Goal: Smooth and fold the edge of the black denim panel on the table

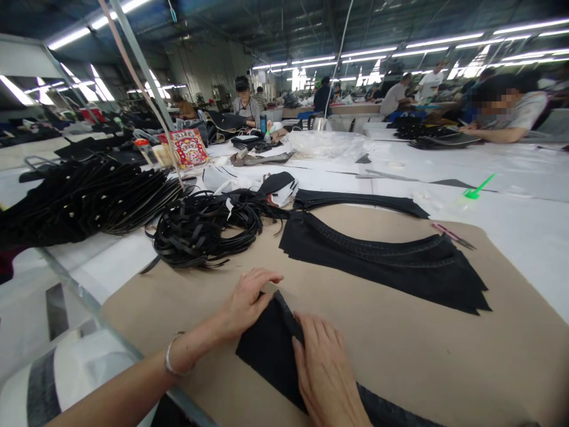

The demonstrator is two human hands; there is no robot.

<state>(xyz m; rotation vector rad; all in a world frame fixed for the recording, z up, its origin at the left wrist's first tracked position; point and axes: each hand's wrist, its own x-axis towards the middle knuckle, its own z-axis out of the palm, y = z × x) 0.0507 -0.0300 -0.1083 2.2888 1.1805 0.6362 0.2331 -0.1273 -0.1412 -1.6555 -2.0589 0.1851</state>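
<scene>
Workshop: long strip lights overhead, other people at work beyond your desk.
Brown sheet: spread over the white desktop, under your hands.
Black fabric piece: lying on that sheet close in front of you, a raised strip along its right edge.
Left hand: your fingers curve loosely past the far end, well parted from the thumb, which touches the fabric.
Right hand: your fingers lie close together over the raised strip, thumb slightly apart on the fabric; whether they pinch it, you cannot tell.
Black stack: beyond your right hand.
Strap bundle: left of that stack.
</scene>
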